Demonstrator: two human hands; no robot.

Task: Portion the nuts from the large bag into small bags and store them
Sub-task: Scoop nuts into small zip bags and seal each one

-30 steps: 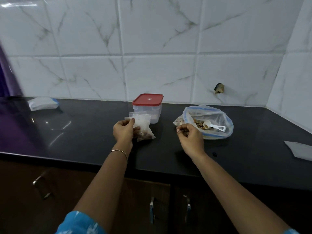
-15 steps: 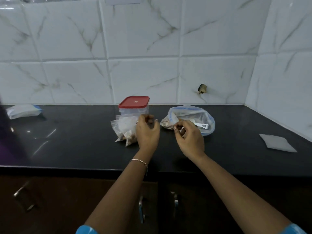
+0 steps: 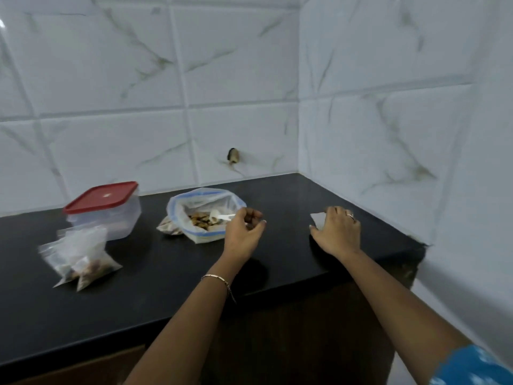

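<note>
The large zip bag [image 3: 200, 207] lies open on the black counter [image 3: 155, 273] with nuts and a white scoop [image 3: 219, 217] inside. My left hand [image 3: 244, 232] hovers at its right edge, fingers loosely curled next to the scoop handle, holding nothing that I can see. My right hand [image 3: 337, 232] rests on a flat empty small bag [image 3: 318, 219] near the right wall. A few filled small bags [image 3: 80, 257] lie in a heap at the left. Another small filled bag [image 3: 168, 227] pokes out beside the large bag.
A clear container with a red lid [image 3: 104, 208] stands behind the filled bags. Tiled walls close the counter at the back and right, forming a corner. The counter's front edge runs below my forearms, with dark cabinets underneath.
My left hand let go of the filled small bags and moved right to the large bag. My right hand reached right onto the empty small bag. The view swung right.
</note>
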